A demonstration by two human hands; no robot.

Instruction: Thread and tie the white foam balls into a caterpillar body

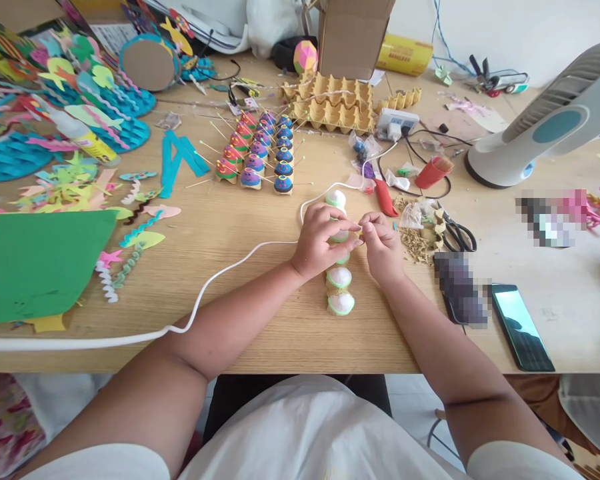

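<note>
Both hands meet above a strip of egg-carton cups (341,303) with white domed tops and green edging. My left hand (323,241) is closed, thumb and fingertips pinched together over the middle cups. Opposite it, my right hand (383,252) is also closed in a pinch. A tiny yellow piece (361,235) shows between the fingertips of the two hands; its kind is too small to make out. The hands cover part of the strip. Farther back stand painted carton caterpillars in red (233,153), purple (255,159) and blue (283,160), with thin sticks poking out.
A white cable (240,259) crosses the table at left. Green card (40,267) and paper cutouts lie left. Scissors (459,235), brown shreds (414,245) and a phone (523,327) lie right. Behind are egg trays (333,103), a power strip (397,122) and a white fan (535,127).
</note>
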